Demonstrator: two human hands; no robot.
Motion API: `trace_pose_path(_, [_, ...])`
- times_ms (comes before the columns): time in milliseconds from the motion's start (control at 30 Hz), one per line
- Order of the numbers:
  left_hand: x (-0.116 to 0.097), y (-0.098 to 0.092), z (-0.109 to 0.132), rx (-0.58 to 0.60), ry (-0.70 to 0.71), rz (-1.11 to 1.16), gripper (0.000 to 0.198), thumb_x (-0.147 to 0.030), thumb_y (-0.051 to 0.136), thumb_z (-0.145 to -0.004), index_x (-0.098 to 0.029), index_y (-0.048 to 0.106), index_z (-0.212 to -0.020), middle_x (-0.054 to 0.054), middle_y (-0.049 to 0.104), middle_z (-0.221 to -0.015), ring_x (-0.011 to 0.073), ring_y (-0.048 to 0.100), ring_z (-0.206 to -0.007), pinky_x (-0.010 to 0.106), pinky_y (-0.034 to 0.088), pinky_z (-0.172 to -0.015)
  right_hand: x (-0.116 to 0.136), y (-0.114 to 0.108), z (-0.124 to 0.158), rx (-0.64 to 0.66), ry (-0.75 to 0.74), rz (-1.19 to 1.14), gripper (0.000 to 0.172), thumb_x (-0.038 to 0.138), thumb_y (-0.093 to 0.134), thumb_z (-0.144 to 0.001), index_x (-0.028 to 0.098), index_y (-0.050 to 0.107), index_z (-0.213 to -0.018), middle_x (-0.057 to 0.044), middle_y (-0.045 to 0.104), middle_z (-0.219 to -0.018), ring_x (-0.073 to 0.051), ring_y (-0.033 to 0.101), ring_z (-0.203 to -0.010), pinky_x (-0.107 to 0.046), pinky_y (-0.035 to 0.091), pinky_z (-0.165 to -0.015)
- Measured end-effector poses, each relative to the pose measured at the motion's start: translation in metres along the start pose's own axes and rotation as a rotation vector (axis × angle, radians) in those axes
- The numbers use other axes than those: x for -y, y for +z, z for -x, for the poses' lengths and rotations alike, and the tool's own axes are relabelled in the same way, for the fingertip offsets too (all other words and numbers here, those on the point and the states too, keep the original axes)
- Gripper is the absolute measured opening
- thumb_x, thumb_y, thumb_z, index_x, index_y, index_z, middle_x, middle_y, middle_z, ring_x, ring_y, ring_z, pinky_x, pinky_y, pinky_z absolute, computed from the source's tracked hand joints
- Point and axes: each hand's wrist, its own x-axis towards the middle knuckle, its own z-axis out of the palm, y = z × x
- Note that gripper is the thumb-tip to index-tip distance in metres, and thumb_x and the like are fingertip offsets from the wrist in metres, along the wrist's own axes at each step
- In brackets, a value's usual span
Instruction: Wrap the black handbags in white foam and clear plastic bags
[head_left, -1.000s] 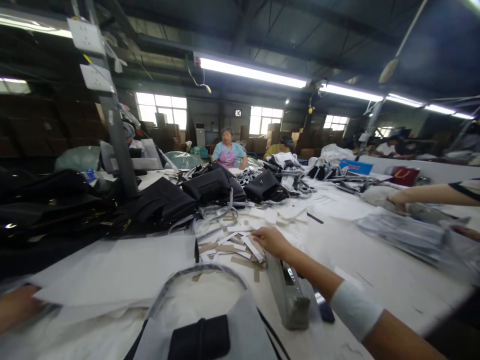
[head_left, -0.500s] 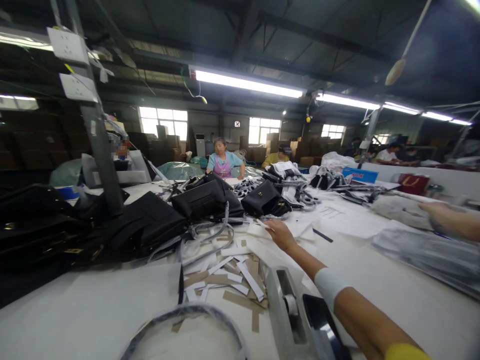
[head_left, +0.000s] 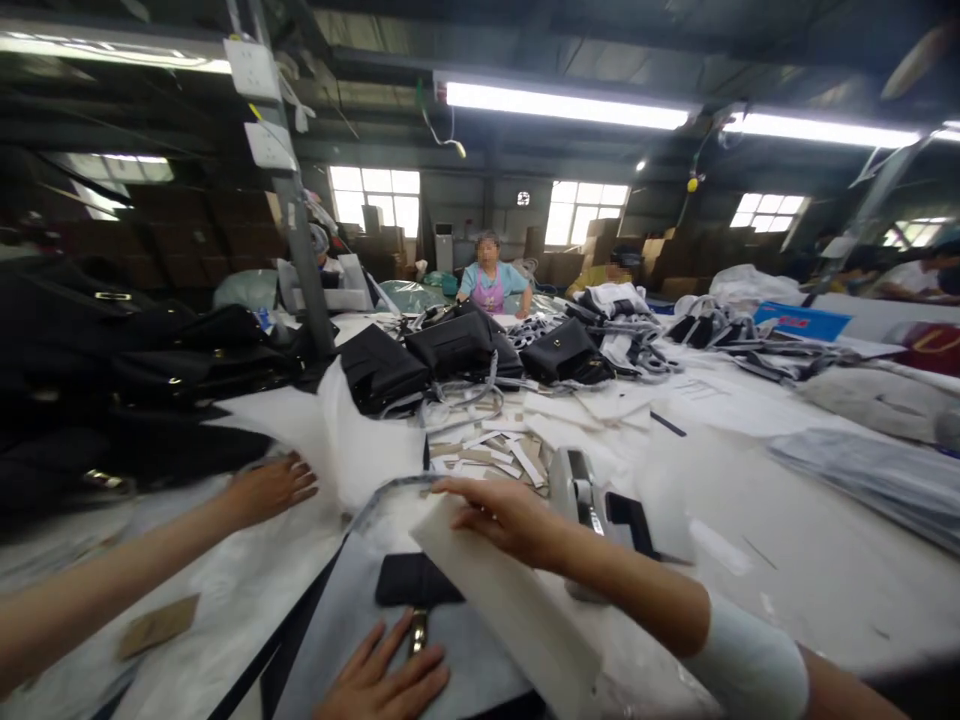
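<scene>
My left hand (head_left: 386, 680) lies open, fingers spread, on the front of a bag (head_left: 337, 610) at the bottom centre. A pale grey covering lies on this bag, and a black flap (head_left: 409, 580) with a gold clasp (head_left: 418, 632) shows beside my fingertips. Above it, my right hand (head_left: 514, 520) is closed on the upper end of a white sheet strip (head_left: 510, 610), which slants down to the right across the bag. A wrapped curved handle (head_left: 390, 487) stands at the bag's far side, partly behind my right hand.
A co-worker's hand (head_left: 274, 490) reaches in from the left beside a white sheet (head_left: 349, 440). Black bags (head_left: 382, 365) pile up at left and beyond. A tape dispenser (head_left: 574, 475), a phone (head_left: 630, 522) and cardboard strips (head_left: 487, 450) lie ahead.
My right hand has come back from the far pile toward me, now with the white strip. My left hand and the bag have come into view. A co-worker's hand shows at left.
</scene>
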Motion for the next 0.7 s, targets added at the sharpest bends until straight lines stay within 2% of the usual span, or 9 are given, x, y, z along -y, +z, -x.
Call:
trace_pose_path(100, [-0.004, 0.002, 0.007, 0.042, -0.022, 0.014, 0.073, -0.011, 0.055, -0.073, -0.031, 0.046, -0.142, -0.003, 0.061, -0.136, 0.027, 0.049, -0.133, 0.043, 0.049, -0.103, 0.008, 0.048, -0.001, 0.155, 0.04, 0.294, 0.06, 0.029, 0.068, -0.089, 0.024, 0.043, -0.143, -0.007, 0.067, -0.114, -0.022, 0.062, -0.102, -0.032, 0.049, -0.086])
trace_pose_path(167, [-0.01, 0.0, 0.007, 0.111, -0.074, 0.051, 0.08, -0.006, 0.054, -0.067, -0.031, 0.044, -0.143, -0.003, 0.055, -0.142, 0.0309, 0.045, -0.136, 0.051, 0.048, -0.103, 0.011, 0.066, 0.004, 0.22, 0.099, 0.458, 0.043, 0.023, 0.068, -0.088, 0.018, 0.057, -0.129, -0.013, 0.065, -0.117, -0.027, 0.06, -0.109, -0.037, 0.05, -0.087])
trace_pose_path(233, [-0.015, -0.005, 0.005, 0.174, -0.13, 0.105, 0.083, -0.004, 0.054, -0.067, -0.033, 0.043, -0.144, -0.003, 0.052, -0.145, 0.0322, 0.042, -0.137, 0.055, 0.047, -0.103, 0.017, 0.073, 0.017, 0.259, 0.17, 0.518, 0.018, 0.019, 0.063, -0.09, 0.013, 0.069, -0.106, -0.016, 0.067, -0.111, -0.029, 0.063, -0.102, -0.039, 0.052, -0.083])
trace_pose_path(267, [-0.017, -0.007, 0.004, 0.183, -0.149, 0.133, 0.082, -0.003, 0.054, -0.068, -0.034, 0.043, -0.144, -0.003, 0.052, -0.145, 0.0322, 0.041, -0.138, 0.055, 0.046, -0.104, 0.022, 0.073, 0.026, 0.277, 0.204, 0.519, 0.015, 0.022, 0.062, -0.091, 0.012, 0.071, -0.097, -0.016, 0.068, -0.104, -0.029, 0.066, -0.095, -0.038, 0.054, -0.079])
trace_pose_path(333, [-0.019, -0.01, 0.003, 0.174, -0.179, 0.189, 0.08, -0.003, 0.055, -0.071, -0.034, 0.042, -0.144, -0.001, 0.053, -0.144, 0.0317, 0.039, -0.139, 0.057, 0.044, -0.105, 0.034, 0.072, 0.046, 0.301, 0.261, 0.5, 0.024, 0.034, 0.063, -0.091, 0.012, 0.072, -0.095, -0.016, 0.07, -0.1, -0.029, 0.068, -0.091, -0.039, 0.056, -0.078])
trace_pose_path(400, [-0.019, -0.01, 0.003, 0.166, -0.215, 0.245, 0.078, -0.003, 0.055, -0.075, -0.035, 0.042, -0.144, -0.001, 0.054, -0.143, 0.0311, 0.036, -0.141, 0.059, 0.041, -0.107, 0.048, 0.071, 0.066, 0.305, 0.305, 0.444, 0.044, 0.045, 0.069, -0.085, 0.012, 0.069, -0.113, -0.018, 0.067, -0.117, -0.034, 0.064, -0.108, -0.044, 0.052, -0.092])
trace_pose_path(500, [-0.018, -0.01, 0.007, 0.149, -0.258, 0.335, 0.071, -0.007, 0.058, -0.08, -0.035, 0.043, -0.143, 0.0, 0.054, -0.143, 0.0299, 0.036, -0.141, 0.06, 0.038, -0.109, 0.062, 0.07, 0.086, 0.365, 0.385, 0.359, 0.071, 0.028, 0.075, -0.078, 0.009, 0.049, -0.141, -0.022, 0.045, -0.147, -0.038, 0.043, -0.135, -0.05, 0.036, -0.112])
trace_pose_path(600, [-0.018, -0.011, 0.01, 0.049, -0.3, 0.392, 0.052, -0.015, 0.059, -0.086, -0.029, 0.053, -0.135, 0.006, 0.049, -0.148, 0.0287, 0.038, -0.141, 0.056, 0.038, -0.11, 0.064, 0.059, 0.091, 0.392, 0.399, 0.241, 0.067, 0.011, 0.062, -0.084, 0.009, 0.041, -0.147, -0.02, 0.036, -0.153, -0.031, 0.037, -0.141, -0.044, 0.03, -0.117])
trace_pose_path(700, [-0.019, -0.013, 0.009, -0.027, -0.319, 0.404, 0.03, -0.02, 0.062, -0.088, -0.026, 0.064, -0.118, 0.01, 0.056, -0.138, 0.0274, 0.047, -0.133, 0.051, 0.042, -0.108, 0.059, 0.038, 0.088, 0.354, 0.348, 0.089, 0.058, 0.02, 0.058, -0.09, 0.018, 0.044, -0.146, -0.012, 0.043, -0.151, -0.026, 0.042, -0.138, -0.04, 0.031, -0.116])
